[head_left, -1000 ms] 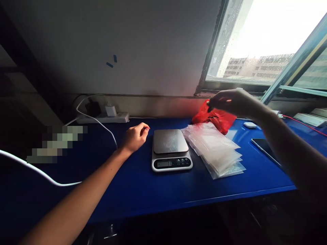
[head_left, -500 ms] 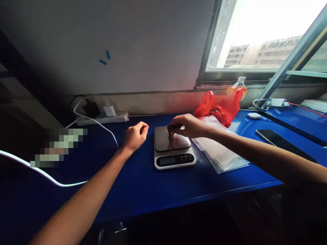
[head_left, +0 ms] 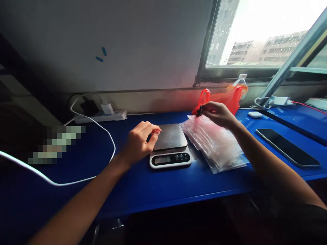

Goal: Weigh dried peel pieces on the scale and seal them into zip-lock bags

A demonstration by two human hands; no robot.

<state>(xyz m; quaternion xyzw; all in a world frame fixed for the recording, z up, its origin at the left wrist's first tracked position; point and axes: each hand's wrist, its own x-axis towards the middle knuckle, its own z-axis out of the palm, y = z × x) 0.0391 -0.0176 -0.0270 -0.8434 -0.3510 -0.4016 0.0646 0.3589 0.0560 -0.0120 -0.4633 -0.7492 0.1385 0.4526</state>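
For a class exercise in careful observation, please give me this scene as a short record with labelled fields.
Left hand: curled, overlapping the scale's left edge in view; contact unclear
Right hand: small dark object between its fingers, near the far end of the plastic bags
Scale: white, with a metal plate; display reading too small to trust
Plastic bags: clear, stacked right of the scale
Behind the bags: red bag, bottle
Far right: phone
Surface: blue table
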